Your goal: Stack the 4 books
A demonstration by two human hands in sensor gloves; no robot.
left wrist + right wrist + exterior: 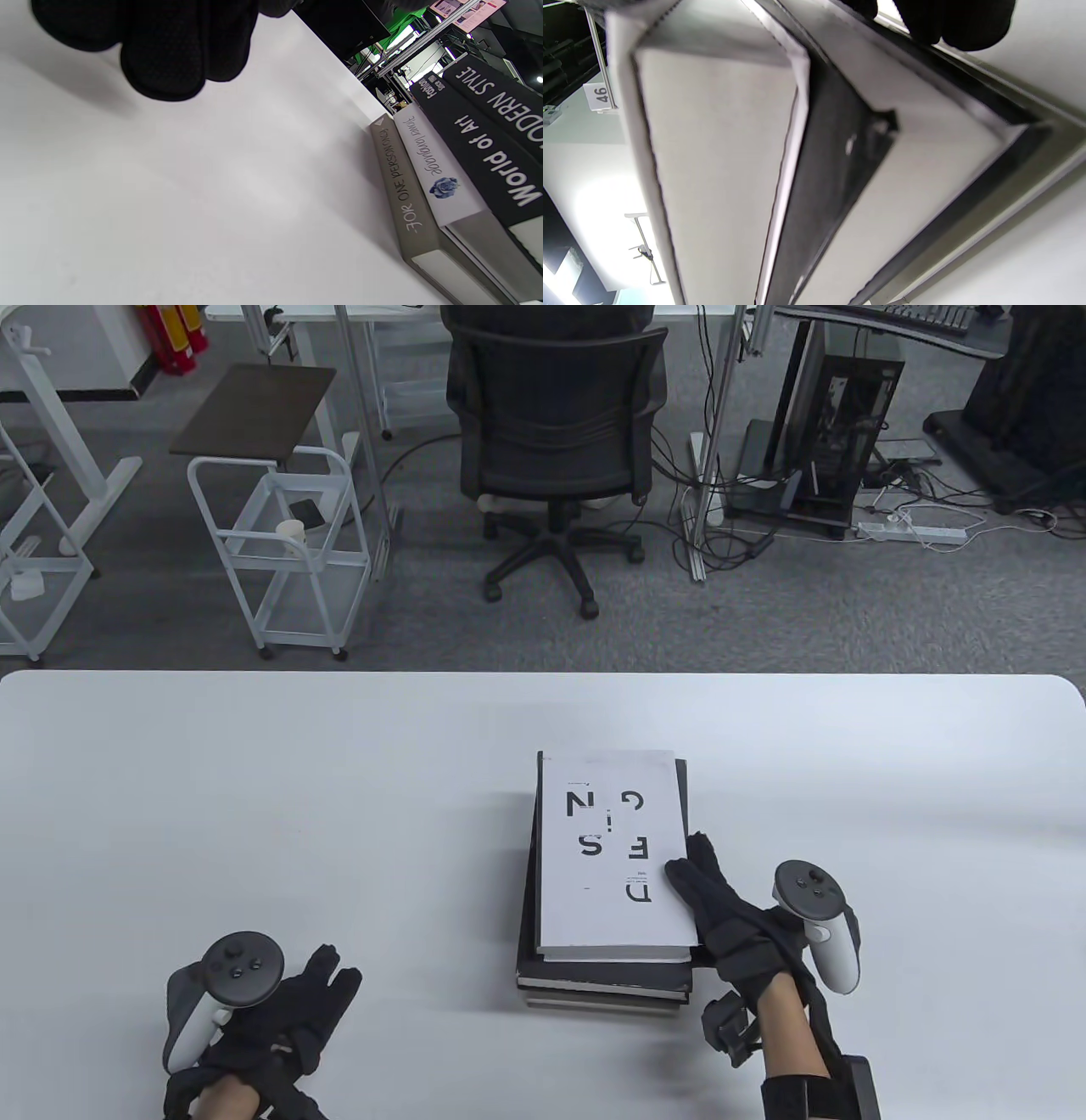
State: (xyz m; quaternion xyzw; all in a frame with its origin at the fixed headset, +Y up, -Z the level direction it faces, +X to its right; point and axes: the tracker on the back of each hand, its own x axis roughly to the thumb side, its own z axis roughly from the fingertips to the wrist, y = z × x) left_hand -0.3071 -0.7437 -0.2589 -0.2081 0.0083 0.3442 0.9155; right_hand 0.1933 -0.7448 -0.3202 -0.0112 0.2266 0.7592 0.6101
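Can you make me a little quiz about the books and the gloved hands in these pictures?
1. True or false: the book with the white cover lies on top of the stack of books.
2. Which hand touches the stack? A) left hand B) right hand C) both
3. Fill in: the lowest spine in the left wrist view reads "FOR ONE ____".

Key: 1 true. 2 B, its fingers rest on the white cover's right edge, while the left hand lies on the table, apart from the stack. 3 PERSON ONLY.
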